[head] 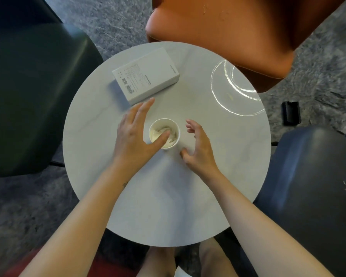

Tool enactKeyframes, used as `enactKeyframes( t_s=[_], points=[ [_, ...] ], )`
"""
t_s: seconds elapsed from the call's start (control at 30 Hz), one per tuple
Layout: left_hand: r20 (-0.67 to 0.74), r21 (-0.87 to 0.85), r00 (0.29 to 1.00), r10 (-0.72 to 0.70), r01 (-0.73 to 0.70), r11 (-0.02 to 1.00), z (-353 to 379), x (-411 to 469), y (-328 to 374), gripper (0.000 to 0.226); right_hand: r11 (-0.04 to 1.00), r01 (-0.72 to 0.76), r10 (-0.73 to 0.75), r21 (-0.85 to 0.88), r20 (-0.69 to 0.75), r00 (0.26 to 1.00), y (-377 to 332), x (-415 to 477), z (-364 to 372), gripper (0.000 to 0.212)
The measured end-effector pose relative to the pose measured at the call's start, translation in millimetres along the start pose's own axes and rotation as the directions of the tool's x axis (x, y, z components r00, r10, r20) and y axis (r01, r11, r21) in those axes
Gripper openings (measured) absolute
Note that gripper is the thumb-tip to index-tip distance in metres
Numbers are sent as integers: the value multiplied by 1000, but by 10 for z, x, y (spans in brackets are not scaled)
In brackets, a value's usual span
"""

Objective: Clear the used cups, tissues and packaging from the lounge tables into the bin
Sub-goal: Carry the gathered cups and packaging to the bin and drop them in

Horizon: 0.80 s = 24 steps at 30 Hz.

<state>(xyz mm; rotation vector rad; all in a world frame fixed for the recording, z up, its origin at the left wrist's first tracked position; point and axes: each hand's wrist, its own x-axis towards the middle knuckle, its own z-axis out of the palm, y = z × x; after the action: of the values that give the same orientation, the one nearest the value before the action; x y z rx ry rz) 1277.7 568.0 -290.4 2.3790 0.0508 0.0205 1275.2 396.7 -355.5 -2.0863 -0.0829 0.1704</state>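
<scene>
Left hand (134, 134) flat, fingers straight toward box (146, 76), thumb dipped in cup (161, 123) onto tissue (173, 137); grips nothing. Cup upright mid-table (168, 196). Right hand (199, 145) just right of cup, fingers loosely curled, empty. Around table: green chair (34, 96), orange chair (228, 27), blue chair (312, 176).

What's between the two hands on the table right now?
The paper cup, with a crumpled tissue inside, stands between the left hand and the right hand. The left thumb reaches over its rim. The head view shows this.
</scene>
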Motion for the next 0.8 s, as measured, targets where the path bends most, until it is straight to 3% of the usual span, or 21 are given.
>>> enactKeyframes(
  t_s=[0.23,0.43,0.57,0.8],
  points=[
    [34,129,982,186,-189,973,-268,371,743,64,997,24,-37,-80,-176,984,-471,251,-834,53],
    [103,148,947,303,-316,937,-126,657,1574,62,964,91,-177,-250,-349,920,-712,156,-1846,47],
    [191,68,876,443,-462,884,279,695,2226,61,955,-10,-139,-296,-479,867,-530,-183,-2576,58],
    [304,-36,714,630,-652,757,1236,447,3401,59,928,-195,-78,-318,-676,733,138,-956,-3745,45]
  ],
)
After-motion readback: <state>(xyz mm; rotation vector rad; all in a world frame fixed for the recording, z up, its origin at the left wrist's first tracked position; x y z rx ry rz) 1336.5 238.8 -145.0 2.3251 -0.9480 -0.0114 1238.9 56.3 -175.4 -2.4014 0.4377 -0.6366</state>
